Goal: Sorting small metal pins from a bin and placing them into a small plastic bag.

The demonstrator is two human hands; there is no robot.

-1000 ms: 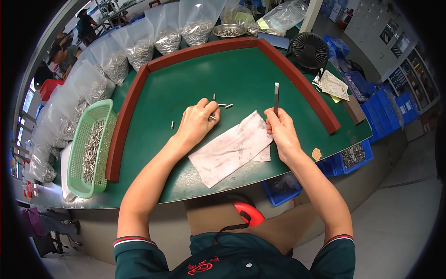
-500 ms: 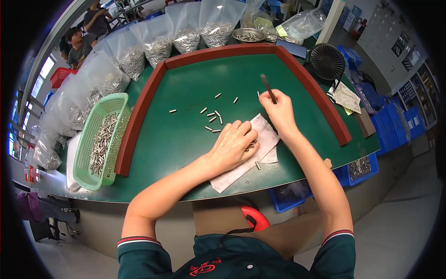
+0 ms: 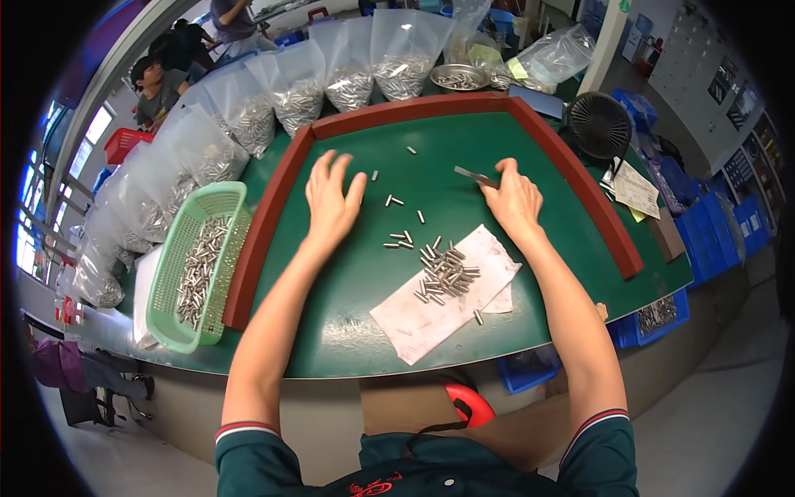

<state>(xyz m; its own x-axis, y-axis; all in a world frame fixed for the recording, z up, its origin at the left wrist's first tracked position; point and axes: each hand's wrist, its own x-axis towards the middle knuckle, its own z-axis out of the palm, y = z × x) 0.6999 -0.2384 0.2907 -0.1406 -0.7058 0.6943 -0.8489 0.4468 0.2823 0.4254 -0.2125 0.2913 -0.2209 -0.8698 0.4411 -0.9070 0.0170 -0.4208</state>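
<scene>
Over the far left part of the green tabletop, my left hand (image 3: 334, 197) has its fingers spread and holds nothing. A small metal pin (image 3: 374, 176) lies just right of its thumb. My right hand (image 3: 515, 199) is closed on a thin, flat, grey metal strip-like tool (image 3: 474, 176) that points left; its exact kind is unclear. Nearer to me, a heap of short silvery metal pins (image 3: 447, 272) rests on a folded whitish, stained cloth (image 3: 406, 319). Several loose pins (image 3: 401, 239) are scattered between the heap and my hands. One pin (image 3: 478, 317) sits at the cloth's near right edge.
Dark red rails (image 3: 277, 199) border the work surface. At left stands a green perforated basket (image 3: 166, 290) of pins. Behind are clear bags of metal parts (image 3: 348, 83) and a metal bowl (image 3: 460, 77). A black fan (image 3: 599, 124) stands at right; people (image 3: 157, 95) are farther back.
My left hand has left the heap on the cloth, moved far left and spread its fingers, uncovering the pins. In my right hand the tool has swung from pointing away to pointing left.
</scene>
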